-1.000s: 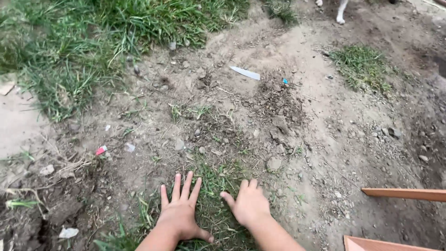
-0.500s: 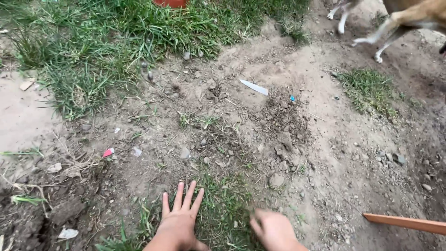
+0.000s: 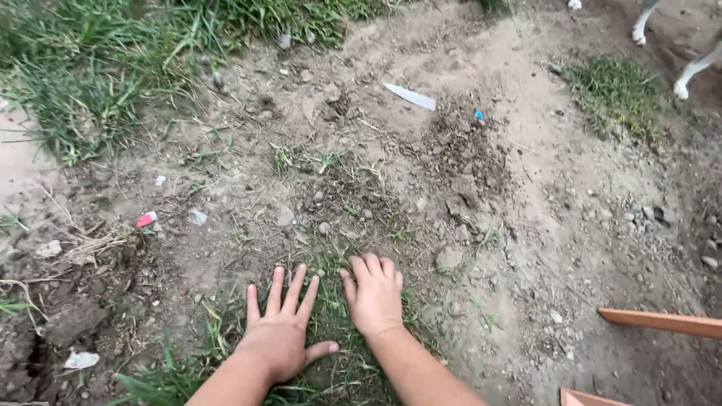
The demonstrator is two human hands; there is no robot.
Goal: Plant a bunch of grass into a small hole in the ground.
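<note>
My left hand (image 3: pixel 281 331) lies flat, fingers spread, on a small patch of grass (image 3: pixel 331 301) in bare dirt. My right hand (image 3: pixel 373 295) rests palm down just beside it on the same patch, fingers together and slightly curled. Neither hand holds anything. Loose soil and small stones surround the patch.
A pale blade-shaped shard (image 3: pixel 411 96) lies on the dirt further off. Thick grass (image 3: pixel 90 68) covers the upper left. A red scrap (image 3: pixel 146 219) lies at left. An orange wooden edge (image 3: pixel 662 322) sticks in at lower right. An animal's legs (image 3: pixel 681 53) stand at top right.
My right hand moved forward and left onto the grass patch, beside my left hand. The view tilted downward, and the animal's legs shifted at the top right.
</note>
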